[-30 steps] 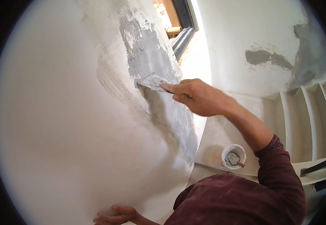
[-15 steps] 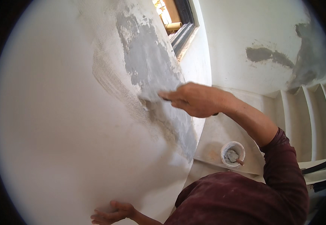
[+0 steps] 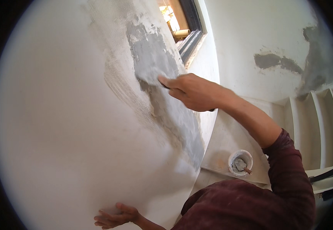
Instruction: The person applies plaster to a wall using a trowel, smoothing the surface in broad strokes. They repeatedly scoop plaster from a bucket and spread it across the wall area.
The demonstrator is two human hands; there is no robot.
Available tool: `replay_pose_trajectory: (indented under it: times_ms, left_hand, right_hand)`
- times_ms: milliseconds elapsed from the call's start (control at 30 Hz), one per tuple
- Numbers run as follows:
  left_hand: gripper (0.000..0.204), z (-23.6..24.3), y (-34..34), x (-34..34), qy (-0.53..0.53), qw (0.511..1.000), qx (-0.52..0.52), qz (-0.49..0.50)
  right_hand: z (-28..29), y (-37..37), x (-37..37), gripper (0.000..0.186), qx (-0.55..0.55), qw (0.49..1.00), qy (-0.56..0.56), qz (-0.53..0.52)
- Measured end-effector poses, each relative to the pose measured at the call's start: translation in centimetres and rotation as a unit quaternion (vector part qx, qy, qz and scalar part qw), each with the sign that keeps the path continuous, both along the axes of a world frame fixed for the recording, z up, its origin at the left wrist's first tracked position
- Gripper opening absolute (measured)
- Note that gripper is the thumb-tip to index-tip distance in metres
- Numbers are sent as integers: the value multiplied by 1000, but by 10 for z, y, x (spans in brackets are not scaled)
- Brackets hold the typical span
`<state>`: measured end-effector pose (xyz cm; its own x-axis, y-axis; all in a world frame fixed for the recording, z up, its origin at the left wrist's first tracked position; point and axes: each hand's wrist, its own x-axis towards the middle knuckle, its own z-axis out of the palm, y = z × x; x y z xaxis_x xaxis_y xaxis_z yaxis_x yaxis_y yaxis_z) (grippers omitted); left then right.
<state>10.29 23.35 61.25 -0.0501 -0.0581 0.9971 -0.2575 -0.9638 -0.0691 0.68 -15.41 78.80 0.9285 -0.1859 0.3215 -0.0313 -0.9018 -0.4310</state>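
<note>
The putty knife (image 3: 151, 78) looks pale (blurred) against ragged grey plaster (image 3: 155, 51).

The place is an indoor stairwell under building or repair work: pale stairs (image 3: 318, 132) climb along the right beside a flat landing (image 3: 224, 132), enclosed by white walls. Raw grey plaster (image 3: 153, 53) covers a ragged strip of the near wall (image 3: 59, 115) beside a dark-framed window (image 3: 190, 17), and more grey patches (image 3: 268, 60) mark the far wall (image 3: 243, 34). A smeared white bucket (image 3: 231, 164) of grey mix, with a tool (image 3: 247, 170) standing in it, sits on the landing.
</note>
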Motion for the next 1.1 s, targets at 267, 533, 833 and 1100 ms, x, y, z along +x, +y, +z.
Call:
replay_pose_trajectory:
  times_ms: [267, 533, 833, 1100]
  left_hand:
    - [55, -11, 5, 13, 28, 999, -14, 12]
    - [55, 1, -2, 0, 9, 1000, -7, 9]
    - [55, -13, 7, 9, 33, 999, -1, 7]
    - [56, -9, 11, 10, 22, 999, 7, 23]
  right_hand:
    - [57, -41, 10, 40, -20, 980, -167, -108]
    - [-1, -26, -1, 39, -14, 998, 34, 44]
    - [-26, 5, 39, 44, 20, 980, -181, -75]
    - [8, -37, 3, 39, -42, 986, -151, -52]
